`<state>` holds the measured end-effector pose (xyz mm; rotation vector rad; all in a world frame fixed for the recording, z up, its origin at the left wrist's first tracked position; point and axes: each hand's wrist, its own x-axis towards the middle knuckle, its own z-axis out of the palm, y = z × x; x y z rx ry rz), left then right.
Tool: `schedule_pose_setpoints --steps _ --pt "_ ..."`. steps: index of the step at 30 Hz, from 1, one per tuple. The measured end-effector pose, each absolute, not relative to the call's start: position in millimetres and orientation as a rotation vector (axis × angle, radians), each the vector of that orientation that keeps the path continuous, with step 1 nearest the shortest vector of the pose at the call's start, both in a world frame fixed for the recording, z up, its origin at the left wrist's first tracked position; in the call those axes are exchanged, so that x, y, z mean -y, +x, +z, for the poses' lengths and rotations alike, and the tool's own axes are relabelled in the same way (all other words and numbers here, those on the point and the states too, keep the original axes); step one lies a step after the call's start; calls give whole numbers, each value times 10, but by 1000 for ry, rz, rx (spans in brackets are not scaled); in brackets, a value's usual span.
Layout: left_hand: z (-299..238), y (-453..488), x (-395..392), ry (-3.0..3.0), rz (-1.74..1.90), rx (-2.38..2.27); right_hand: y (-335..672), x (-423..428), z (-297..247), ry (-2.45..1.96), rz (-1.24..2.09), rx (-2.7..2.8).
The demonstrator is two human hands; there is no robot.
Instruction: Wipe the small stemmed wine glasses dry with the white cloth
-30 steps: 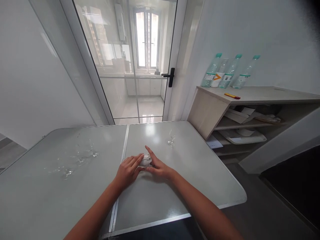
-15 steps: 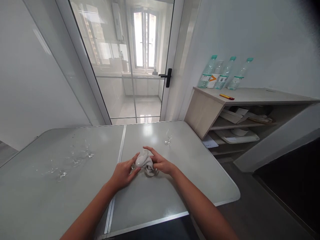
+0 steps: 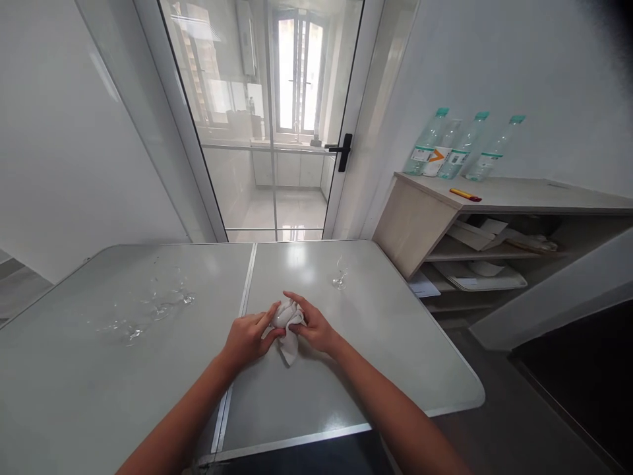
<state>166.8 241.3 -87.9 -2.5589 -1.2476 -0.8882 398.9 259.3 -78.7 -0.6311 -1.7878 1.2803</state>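
My left hand (image 3: 250,338) is closed around a clear wine glass (image 3: 281,318), which lies tilted on its side just above the table. A white cloth (image 3: 289,348) is bunched in and about the glass's bowl, and one corner hangs down toward the table. My right hand (image 3: 316,328) grips the cloth at the bowl, thumb on the near side and fingers over the far side. The glass's stem and foot are mostly hidden by my left hand. Beyond my right hand, another clear wine glass (image 3: 339,281) stands upright.
Several clear glasses (image 3: 161,310) stand on the left part of the grey-topped table (image 3: 316,402). A metal seam (image 3: 248,280) crosses the tabletop. To the right, a wooden shelf unit (image 3: 420,224) carries plastic bottles (image 3: 455,155) and a yellow-and-red cutter (image 3: 465,194). A glass door (image 3: 242,198) is behind.
My right hand has shifted the cloth around the glass, so a loose corner now hangs below it. My left hand keeps its hold. The view has turned slightly left.
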Motion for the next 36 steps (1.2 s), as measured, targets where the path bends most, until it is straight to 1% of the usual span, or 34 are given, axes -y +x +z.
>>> schedule_pose_setpoints --steps 3,5,9,12,14,16,20,22,23,25,28,30,31,33,36 --pt "-844 1702 -2424 -2599 -841 1302 3944 -2583 -723 -660 1521 1524" --pt "-799 1715 -2431 -2702 -840 1427 3955 -2585 -695 -689 1528 1527" --pt "-628 1682 -2440 -3196 -1005 1800 4044 -2564 -673 -646 1294 1887" --pt "-505 1649 -2441 -3564 -1162 1928 4063 -2541 -681 -575 1120 2044" --pt "-476 1667 -2433 -3534 -1232 1964 4032 -2547 -700 -590 1090 1991" --pt "-499 1721 -2418 -3368 -1238 1931 3985 -2576 -731 -637 1133 1831" --pt "-632 1847 -2391 -2894 -1069 1897 3924 -2653 -791 -755 1322 1424" --pt "-686 1866 -2389 -2760 -1037 1907 3938 -2667 -790 -773 1413 1366" --pt "-699 1859 -2392 -2783 -1064 1913 3957 -2666 -776 -758 1447 1397" --pt "-694 1818 -2405 -3017 -1188 1955 4016 -2652 -731 -691 1477 1535" --pt "-643 1745 -2436 -3447 -1406 2181 4112 -2636 -661 -614 1406 1772" --pt "-623 1725 -2448 -3498 -1487 2358 4146 -2640 -646 -599 1327 1864" --pt "-626 1726 -2449 -3457 -1510 2373 4148 -2646 -649 -605 1296 1870" --pt "-668 1743 -2442 -3303 -1483 2199 4123 -2661 -669 -640 1272 1802" --pt "-791 1767 -2426 -2900 -1273 1753 4037 -2680 -716 -690 1403 1583"
